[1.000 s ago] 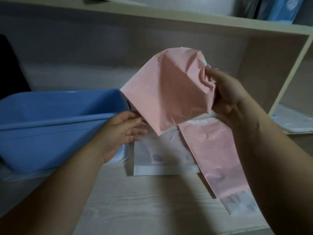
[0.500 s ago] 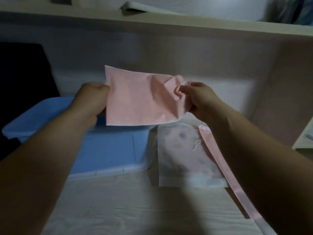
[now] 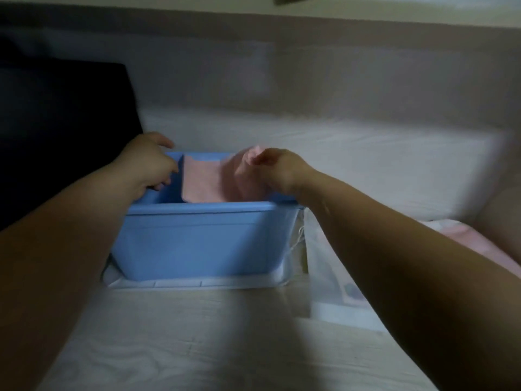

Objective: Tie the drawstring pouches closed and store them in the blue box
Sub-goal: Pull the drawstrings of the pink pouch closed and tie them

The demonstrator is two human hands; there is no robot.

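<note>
- Holding a pink pouch (image 3: 208, 182) partly inside the blue box (image 3: 197, 238) — the right hand (image 3: 277, 172) pinches its gathered neck, likely to keep it closed
- Left hand (image 3: 149, 165) beside the pouch's flat edge, fingers loosely curled; grip unclear

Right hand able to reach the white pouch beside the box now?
Probably not yet: the right hand grips the pink pouch in the blue box. Otherwise the white pouch lies uncovered nearby.
</note>
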